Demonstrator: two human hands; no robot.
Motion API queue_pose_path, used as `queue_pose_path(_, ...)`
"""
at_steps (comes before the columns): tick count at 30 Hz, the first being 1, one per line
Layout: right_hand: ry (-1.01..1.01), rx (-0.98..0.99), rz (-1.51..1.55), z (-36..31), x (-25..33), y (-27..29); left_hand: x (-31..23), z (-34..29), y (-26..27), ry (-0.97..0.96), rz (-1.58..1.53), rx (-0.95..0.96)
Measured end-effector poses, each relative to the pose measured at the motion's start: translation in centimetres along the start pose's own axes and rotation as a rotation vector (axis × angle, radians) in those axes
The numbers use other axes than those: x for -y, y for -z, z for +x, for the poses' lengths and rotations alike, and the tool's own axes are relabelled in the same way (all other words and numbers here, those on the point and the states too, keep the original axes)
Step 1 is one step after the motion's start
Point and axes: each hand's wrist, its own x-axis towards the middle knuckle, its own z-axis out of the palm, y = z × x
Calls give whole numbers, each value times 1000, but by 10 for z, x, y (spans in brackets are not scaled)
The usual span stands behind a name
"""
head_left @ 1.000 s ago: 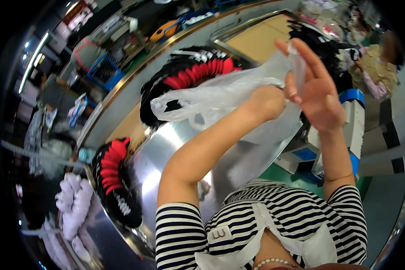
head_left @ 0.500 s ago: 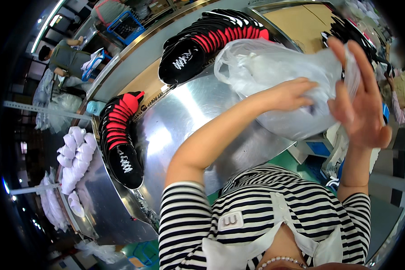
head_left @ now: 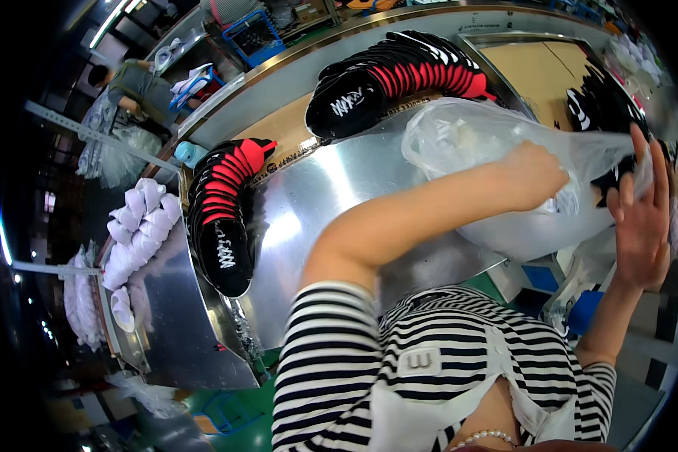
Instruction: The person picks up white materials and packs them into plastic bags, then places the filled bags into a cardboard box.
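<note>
A translucent white plastic bag (head_left: 505, 226) rests on the metal worktop's right part, partly over its near edge, with whitish contents showing dimly through it. My left hand (head_left: 536, 177) is closed in a fist at the bag's upper right side; its fingertips are turned away from view. My right hand (head_left: 642, 233) stands upright at the far right, its long fingers stretched out, with the bag's edge caught at them. Between the hands the bag's film is drawn taut. Beyond the bag lies a curved row of overlapping black and red shoe uppers (head_left: 346, 105) with white lacing.
Another row of black and red uppers (head_left: 222, 245) curves along the left of the metal worktop (head_left: 331, 218). White shoe parts (head_left: 147, 233) are stacked farther left. A cardboard-lined tray (head_left: 531, 71) with black pieces (head_left: 606, 102) stands at the far right. A person (head_left: 143, 90) works at the back left.
My right hand has moved right, stretching the bag's edge with it. My left hand has gone from loosely curled to a fist, also farther right. The view has shifted, moving the worktop right.
</note>
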Motion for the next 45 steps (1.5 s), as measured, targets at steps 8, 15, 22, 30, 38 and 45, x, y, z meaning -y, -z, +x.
queue_pose_path(8,11,-25,82,1,2,-1,13,-295,-27,977,196,92)
queue_pose_path(15,55,39,240,3,0,-15,1,-343,-108,1216,-222,-472)
queue_pose_path(22,77,73,369,-15,4,5,-19,-155,-30,409,-212,-1091)
queue_pose_path(30,-200,336,344,-40,21,-25,117,-4,-150,533,-661,215)
queue_pose_path(38,-74,-43,371,-52,20,26,5,-54,-10,244,-199,-209)
queue_pose_path(45,-52,125,415,-39,13,14,44,-156,-19,970,-329,-643)
